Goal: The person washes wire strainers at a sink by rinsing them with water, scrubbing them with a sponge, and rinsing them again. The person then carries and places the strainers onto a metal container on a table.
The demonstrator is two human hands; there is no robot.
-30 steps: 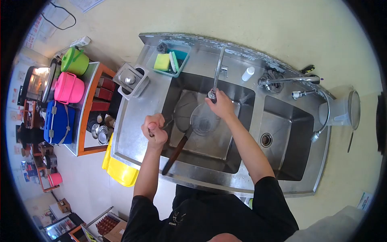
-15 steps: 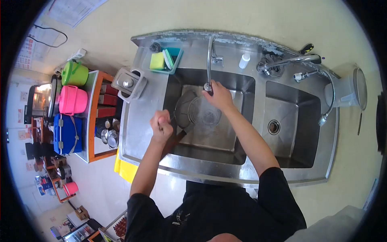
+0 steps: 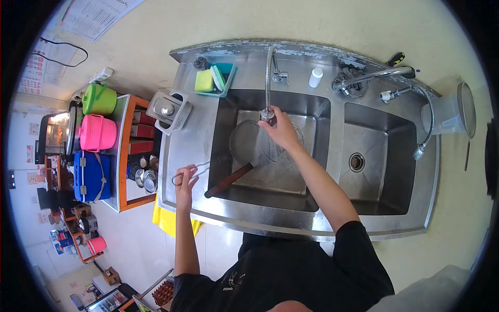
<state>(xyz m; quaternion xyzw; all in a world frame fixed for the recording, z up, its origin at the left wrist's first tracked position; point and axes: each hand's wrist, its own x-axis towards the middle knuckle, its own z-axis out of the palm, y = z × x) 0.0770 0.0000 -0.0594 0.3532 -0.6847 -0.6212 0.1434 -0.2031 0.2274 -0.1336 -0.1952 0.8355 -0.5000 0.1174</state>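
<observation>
My right hand point(image 3: 280, 130) is closed on the spray head point(image 3: 267, 114) at the end of a coiled metal hose, over the large sink basin. Left of that basin, my left hand point(image 3: 186, 179) holds a wire handle point(image 3: 200, 169) between its fingers; the handle reaches toward the basin. Inside the basin lie a round mesh strainer point(image 3: 243, 143) and, beside it, a second round strainer point(image 3: 283, 148), partly behind my right hand. A dark wooden handle point(image 3: 228, 180) rests slanting across the basin's lower left.
A teal tray point(image 3: 227, 78) with a yellow sponge point(image 3: 204, 81) stands behind the basin. Near the back are a white bottle point(image 3: 315, 78) and a faucet. Metal containers point(image 3: 169, 110) sit at the left counter edge. The smaller basin point(image 3: 382, 161) is on the right.
My left hand has moved down and left from the basin's edge, and its fingers have loosened around the wire handle. My right hand stays at the spray head. The strainers and wooden handle have shifted slightly.
</observation>
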